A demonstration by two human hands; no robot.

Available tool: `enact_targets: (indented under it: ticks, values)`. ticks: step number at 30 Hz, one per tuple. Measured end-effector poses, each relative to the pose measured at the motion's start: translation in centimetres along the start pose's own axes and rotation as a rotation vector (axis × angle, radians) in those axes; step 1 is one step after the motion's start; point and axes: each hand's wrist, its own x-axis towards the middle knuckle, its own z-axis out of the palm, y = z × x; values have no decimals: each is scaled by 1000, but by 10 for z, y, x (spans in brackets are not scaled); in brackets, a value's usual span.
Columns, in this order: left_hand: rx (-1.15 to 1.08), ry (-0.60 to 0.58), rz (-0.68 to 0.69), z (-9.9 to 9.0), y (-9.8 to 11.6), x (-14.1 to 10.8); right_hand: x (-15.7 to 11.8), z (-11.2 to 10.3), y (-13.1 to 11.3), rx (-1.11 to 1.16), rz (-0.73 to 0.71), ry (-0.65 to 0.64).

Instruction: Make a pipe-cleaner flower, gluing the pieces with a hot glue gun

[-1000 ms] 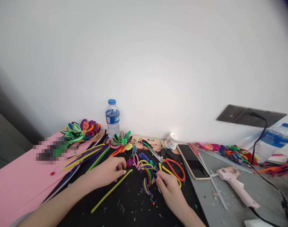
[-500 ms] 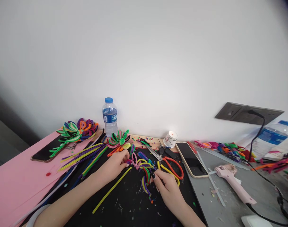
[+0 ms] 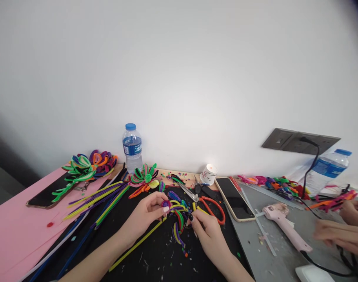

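Note:
My left hand (image 3: 151,209) is closed, thumb and fingers pinching a small purple and magenta pipe-cleaner coil (image 3: 166,203). My right hand (image 3: 206,227) is closed at the edge of a multicoloured pipe-cleaner petal cluster (image 3: 177,217), its dark-nailed fingertips gripping the right side. Purple, yellow, green and red loops of the cluster spread between my hands over the black mat (image 3: 155,258). Beside my left hand lies a straight yellow pipe cleaner (image 3: 134,247). Orange-handled scissors (image 3: 212,207) rest behind my right hand. A green and pink pipe-cleaner flower (image 3: 146,177) sits beyond my left hand.
A water bottle (image 3: 132,149) and a paper cup (image 3: 208,174) stand by the wall. Phones lie left (image 3: 48,192) and right (image 3: 236,199). A pink glue gun (image 3: 287,225) with a cord rests on the grey surface. Another person's hands (image 3: 340,231) are at the far right.
My left hand has moved right with the purple and magenta coil, closer to the petal cluster. The view has shifted slightly. Another person's hands have come in at the right.

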Motion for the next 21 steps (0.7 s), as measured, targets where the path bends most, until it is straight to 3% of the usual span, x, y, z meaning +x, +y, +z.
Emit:
enact_targets:
  ticks: [4, 11, 21]
  values:
    - [-121, -3, 3, 4, -11, 0, -1, 3, 3, 12, -5, 16]
    - [-327, -49, -133, 14, -12, -11, -7, 11, 2, 120, -37, 58]
    - [-408, -91, -196, 28, -12, -22, -13, 13, -8, 182, -207, 137]
